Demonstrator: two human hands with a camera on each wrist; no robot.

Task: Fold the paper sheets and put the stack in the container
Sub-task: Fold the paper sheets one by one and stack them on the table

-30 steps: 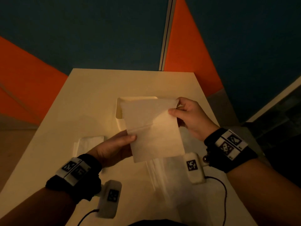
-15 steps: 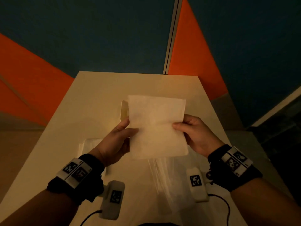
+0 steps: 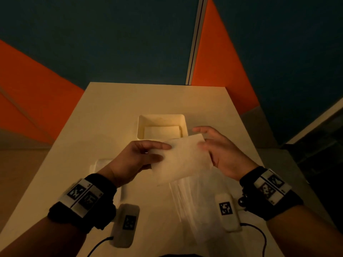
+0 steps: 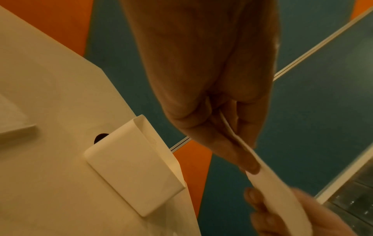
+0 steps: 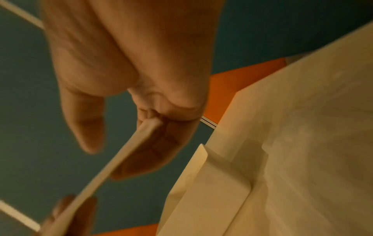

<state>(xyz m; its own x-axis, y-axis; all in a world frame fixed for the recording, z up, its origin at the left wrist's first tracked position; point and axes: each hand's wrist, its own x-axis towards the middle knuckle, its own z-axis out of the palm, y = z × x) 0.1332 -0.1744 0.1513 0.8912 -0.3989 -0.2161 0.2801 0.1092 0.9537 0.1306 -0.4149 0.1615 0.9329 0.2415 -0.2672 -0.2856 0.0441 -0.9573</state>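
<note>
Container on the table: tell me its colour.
The container is plain white or cream, tinted yellowish by warm, dim light. The head view shows it best.

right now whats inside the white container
Folded paper lies flat on the floor of the container. Its near edge is hidden behind the container's front wall, so how many sheets cannot be told.

The container (image 3: 161, 119) stands on the tabletop (image 3: 111, 112), centred toward its far side, with folded paper (image 3: 161, 131) inside. The held sheet (image 3: 183, 158) hangs just before it, between both hands. A paper stack (image 3: 100, 165) lies near-left.
</note>
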